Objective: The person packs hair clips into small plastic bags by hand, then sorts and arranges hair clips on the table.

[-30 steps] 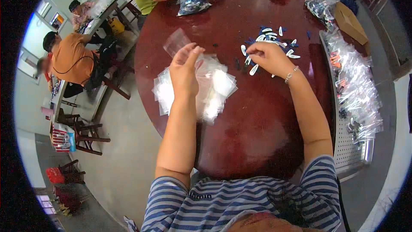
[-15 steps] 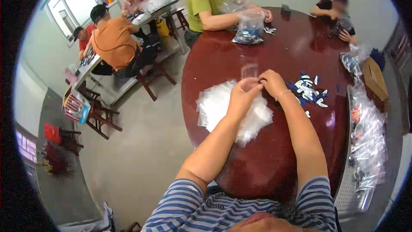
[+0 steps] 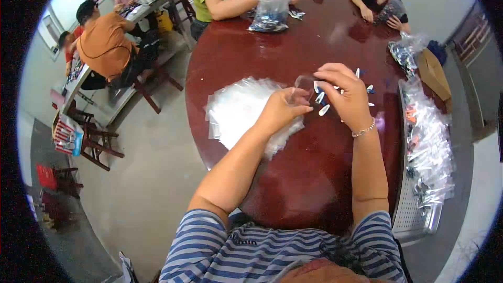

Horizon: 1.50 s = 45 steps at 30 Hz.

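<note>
My left hand (image 3: 283, 109) holds a small clear plastic bag (image 3: 304, 82) by its edge, between thumb and fingers. Close to the bag's mouth, my right hand (image 3: 347, 93) pinches a small hair clip (image 3: 317, 87), white with dark blue. Behind and below the right hand lie loose white and blue hair clips (image 3: 324, 110), partly covered by it. A spread pile of flat clear bags (image 3: 238, 110) lies on the table to the left, under and beside my left hand.
The round dark-red table (image 3: 309, 178) carries a filled bag of clips (image 3: 269, 13) near a person in green. Another person in black sits at the far right. Filled plastic bags (image 3: 429, 152) lie on a metal tray (image 3: 411, 215) at the right, near a cardboard box (image 3: 434, 77).
My hands have moved apart, the right one over the clips. A clip now shows in its fingers, and the bag looks more open. The view has shifted, moving the scene left and up.
</note>
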Each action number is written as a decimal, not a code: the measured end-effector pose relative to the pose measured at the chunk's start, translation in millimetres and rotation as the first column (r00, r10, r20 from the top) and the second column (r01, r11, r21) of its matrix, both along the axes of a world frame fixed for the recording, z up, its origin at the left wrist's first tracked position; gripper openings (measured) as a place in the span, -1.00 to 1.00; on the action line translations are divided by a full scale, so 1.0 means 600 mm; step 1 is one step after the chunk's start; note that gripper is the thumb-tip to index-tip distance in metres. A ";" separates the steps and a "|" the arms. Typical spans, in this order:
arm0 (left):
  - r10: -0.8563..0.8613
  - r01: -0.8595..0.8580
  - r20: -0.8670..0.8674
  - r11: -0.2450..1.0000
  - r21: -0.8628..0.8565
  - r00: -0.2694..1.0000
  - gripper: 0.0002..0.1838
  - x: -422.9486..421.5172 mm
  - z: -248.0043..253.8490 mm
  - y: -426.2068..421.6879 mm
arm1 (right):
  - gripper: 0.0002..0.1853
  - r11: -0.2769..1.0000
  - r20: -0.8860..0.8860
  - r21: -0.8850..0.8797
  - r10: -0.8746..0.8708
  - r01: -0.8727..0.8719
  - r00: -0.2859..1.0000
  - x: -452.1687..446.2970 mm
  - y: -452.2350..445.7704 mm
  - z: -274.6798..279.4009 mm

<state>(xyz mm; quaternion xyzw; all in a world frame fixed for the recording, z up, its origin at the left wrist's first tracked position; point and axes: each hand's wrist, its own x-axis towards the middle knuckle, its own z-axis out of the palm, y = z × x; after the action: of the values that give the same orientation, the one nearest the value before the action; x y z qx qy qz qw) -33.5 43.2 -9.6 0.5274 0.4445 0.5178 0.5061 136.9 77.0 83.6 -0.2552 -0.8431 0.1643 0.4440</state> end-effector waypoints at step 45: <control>-0.068 0.081 0.083 0.983 -0.165 0.994 -0.60 0.018 -0.003 -0.012 | -0.65 0.819 0.286 -0.062 -0.533 0.570 0.797 0.159 0.195 -0.207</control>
<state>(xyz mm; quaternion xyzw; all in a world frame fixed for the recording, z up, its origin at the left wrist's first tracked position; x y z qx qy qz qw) -22.6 35.8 -11.5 0.4787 0.4466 0.4793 0.5846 232.4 193.8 -40.7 -0.5406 -0.7674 0.0542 0.3404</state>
